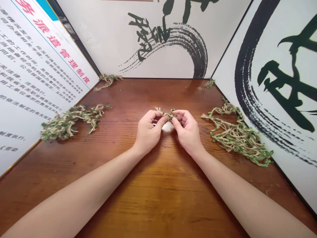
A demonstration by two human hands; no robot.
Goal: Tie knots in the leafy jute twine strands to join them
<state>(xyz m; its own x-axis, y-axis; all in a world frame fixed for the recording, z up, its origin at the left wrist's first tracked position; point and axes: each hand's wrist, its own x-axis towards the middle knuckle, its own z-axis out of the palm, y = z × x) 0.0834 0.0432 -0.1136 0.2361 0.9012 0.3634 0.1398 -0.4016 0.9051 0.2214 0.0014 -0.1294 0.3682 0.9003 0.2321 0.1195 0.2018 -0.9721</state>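
Between my two hands, just above the middle of the wooden table (148, 198), is a short piece of tan twine with small green leaves (169, 116). My left hand (150, 130) pinches its left end between thumb and fingers, and a frayed tip sticks up past the fingers. The right end is pinched by my right hand (187, 130), thumb in front and fingers curled behind. The twine looks bunched or knotted between the thumbs; the exact shape is too small to make out. A bright white patch shows on the table just below it.
A pile of leafy twine (61, 125) lies at the left, and a larger tangled heap (244, 140) at the right against the panel. A small bundle (109, 80) sits in the back left corner, green scraps (210, 83) in the back right. Upright printed panels (99, 43) border three sides.
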